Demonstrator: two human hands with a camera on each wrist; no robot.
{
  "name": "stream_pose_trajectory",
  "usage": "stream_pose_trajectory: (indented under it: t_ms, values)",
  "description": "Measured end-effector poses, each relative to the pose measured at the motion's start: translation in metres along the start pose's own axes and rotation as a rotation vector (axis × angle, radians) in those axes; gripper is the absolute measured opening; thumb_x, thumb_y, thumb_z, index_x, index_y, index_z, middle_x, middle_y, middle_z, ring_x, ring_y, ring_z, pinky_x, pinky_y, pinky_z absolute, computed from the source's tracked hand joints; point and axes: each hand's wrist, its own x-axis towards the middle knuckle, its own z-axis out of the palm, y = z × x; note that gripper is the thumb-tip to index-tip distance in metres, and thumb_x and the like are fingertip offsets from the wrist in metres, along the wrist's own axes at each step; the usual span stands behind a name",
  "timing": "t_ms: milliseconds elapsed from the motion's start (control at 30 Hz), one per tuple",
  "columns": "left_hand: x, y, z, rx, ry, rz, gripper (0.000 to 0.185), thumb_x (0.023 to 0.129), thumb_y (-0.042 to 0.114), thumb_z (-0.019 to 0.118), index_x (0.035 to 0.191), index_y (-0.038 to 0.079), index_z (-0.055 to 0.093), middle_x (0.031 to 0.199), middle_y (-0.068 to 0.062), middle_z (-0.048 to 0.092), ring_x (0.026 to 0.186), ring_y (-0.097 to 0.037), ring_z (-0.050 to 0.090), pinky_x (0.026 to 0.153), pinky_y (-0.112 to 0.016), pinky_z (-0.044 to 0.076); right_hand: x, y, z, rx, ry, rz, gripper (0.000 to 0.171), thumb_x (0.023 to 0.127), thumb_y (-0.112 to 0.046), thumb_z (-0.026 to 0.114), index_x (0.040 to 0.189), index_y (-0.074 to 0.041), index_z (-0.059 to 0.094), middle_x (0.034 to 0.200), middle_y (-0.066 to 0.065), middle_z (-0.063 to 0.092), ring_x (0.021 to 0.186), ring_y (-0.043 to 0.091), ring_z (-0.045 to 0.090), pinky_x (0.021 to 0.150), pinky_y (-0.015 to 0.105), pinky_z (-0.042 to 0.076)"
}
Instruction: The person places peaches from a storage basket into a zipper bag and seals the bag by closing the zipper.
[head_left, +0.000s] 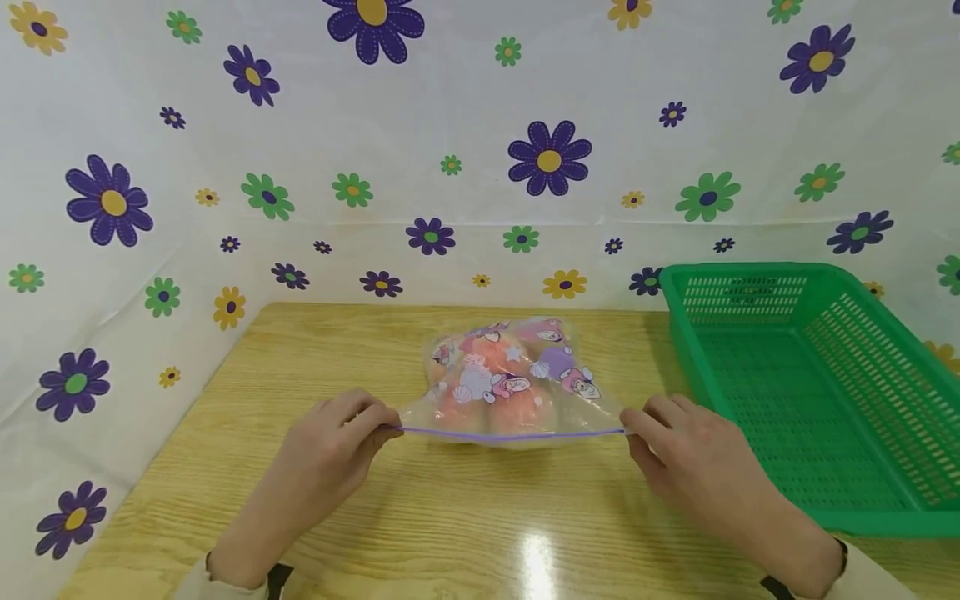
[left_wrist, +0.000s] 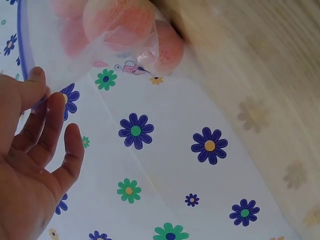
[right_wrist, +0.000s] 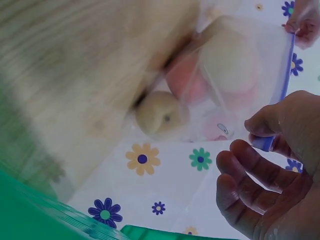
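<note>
A clear zip bag (head_left: 517,387) with printed cartoon figures and a purple zip strip lies on the wooden table, its mouth facing me. Inside it are several pinkish-orange peaches (left_wrist: 117,22), one of them yellower (right_wrist: 162,115). My left hand (head_left: 337,446) pinches the left end of the strip between thumb and forefinger. At the opposite end, my right hand (head_left: 693,450) pinches the strip's corner the same way. Between the two hands the strip is stretched nearly straight, with its edges together. The other fingers of each hand are loosely bent.
To the right stands a green plastic basket (head_left: 701,367) with slotted walls, close beside my right hand. A white sheet (head_left: 450,100) with a flower print hangs behind the wooden table (head_left: 300,358) and along its left side.
</note>
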Motion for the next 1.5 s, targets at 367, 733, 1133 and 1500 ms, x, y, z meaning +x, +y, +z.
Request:
stream_pose_trajectory:
  t_ms: [367,733,1133,1500]
  values:
    - [0.029,-0.01,-0.022,-0.198,0.226,-0.061,0.018,0.103,0.016,0.062,0.096,0.001,0.069,0.093,-0.007,0.065,0.08,-0.011,0.062,0.075,-0.01,0.051,0.041,0.0,-0.027,0.073,0.158,0.146,0.02,0.079,0.001,0.079,0.095,-0.006,0.071,0.081,0.005,0.07,0.066,0.011,0.058,0.052,0.029,0.052]
    - [0.069,-0.021,-0.033,-0.215,0.311,-0.251,0.011,0.087,-0.006,0.075,0.095,-0.002,0.069,0.088,-0.009,0.065,0.075,-0.001,0.059,0.073,-0.005,0.048,0.098,0.005,-0.038,0.255,0.261,0.281,0.006,0.093,-0.003,0.069,0.099,-0.004,0.07,0.074,0.005,0.071,0.059,0.012,0.057,0.051,0.023,0.046]
    - [0.1,-0.067,0.016,-0.342,0.169,-0.717,0.02,0.103,0.023,0.063,0.112,0.005,0.066,0.103,-0.008,0.066,0.072,-0.009,0.068,0.059,-0.015,0.051,0.131,0.029,0.015,0.446,0.117,0.695,0.02,0.102,-0.022,0.059,0.113,-0.006,0.061,0.083,0.014,0.072,0.068,0.026,0.062,0.056,0.032,0.046]
    - [0.096,-0.085,0.057,-0.415,-0.058,-0.817,0.03,0.106,0.027,0.056,0.126,0.005,0.062,0.115,-0.015,0.065,0.09,-0.027,0.071,0.071,-0.027,0.054,0.115,0.014,0.057,0.522,-0.53,0.765,0.089,0.107,-0.054,0.035,0.159,0.009,0.001,0.136,0.035,0.059,0.12,0.045,0.064,0.1,0.054,0.054]
